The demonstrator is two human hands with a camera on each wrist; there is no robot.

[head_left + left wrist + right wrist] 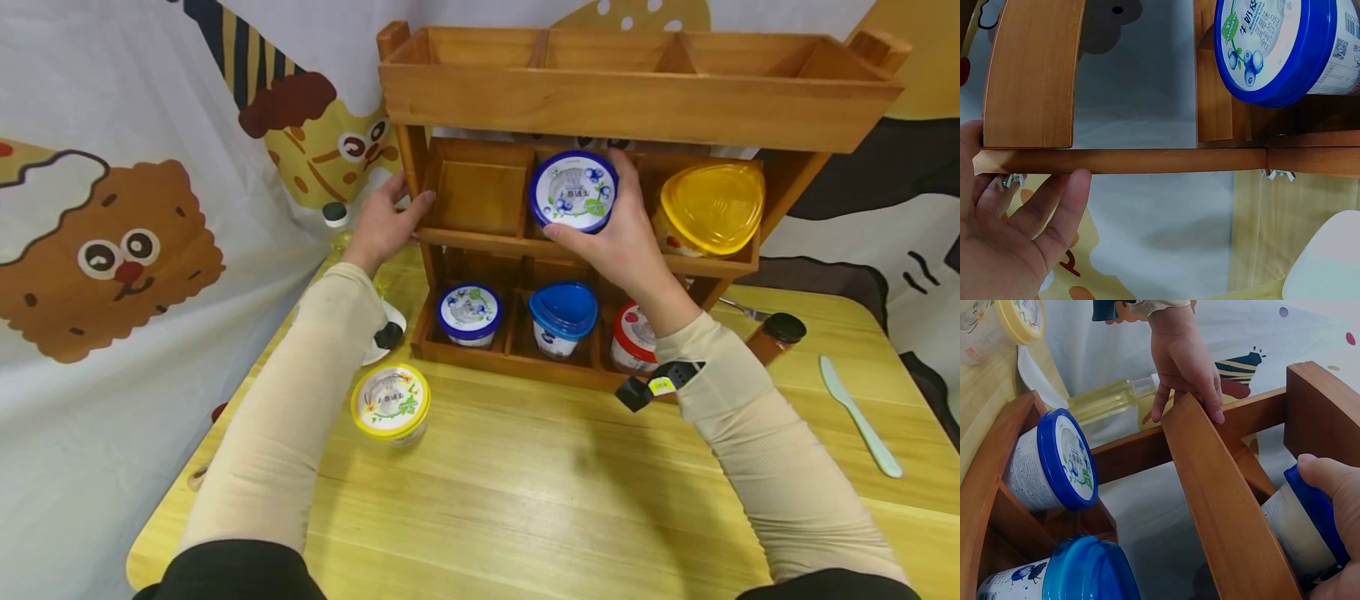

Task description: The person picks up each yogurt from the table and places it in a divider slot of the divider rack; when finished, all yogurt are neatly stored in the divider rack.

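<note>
My right hand (628,237) grips a yogurt tub (574,192) with a dark blue lid and blueberry pictures, thumb and fingers on opposite sides of the lid. It is at the middle compartment of the upper shelf of a wooden rack (637,108), lid tilted toward me. At the rack's left side my left hand (384,221) holds the upright, thumb in front and fingers behind. In the left wrist view the fingers (1072,209) press against the upright's edge. Left of the tub, the upper shelf's compartment (480,196) shows its bare wooden base.
A tub with a yellow lid (708,208) stands at the upper shelf's right. Below are blue-lidded (469,312), bright-blue-lidded (562,317) and red-lidded (633,337) tubs. On the table are another yellow-lidded tub (392,402), a bottle (337,225), a jar (777,335) and a pale green knife (858,417).
</note>
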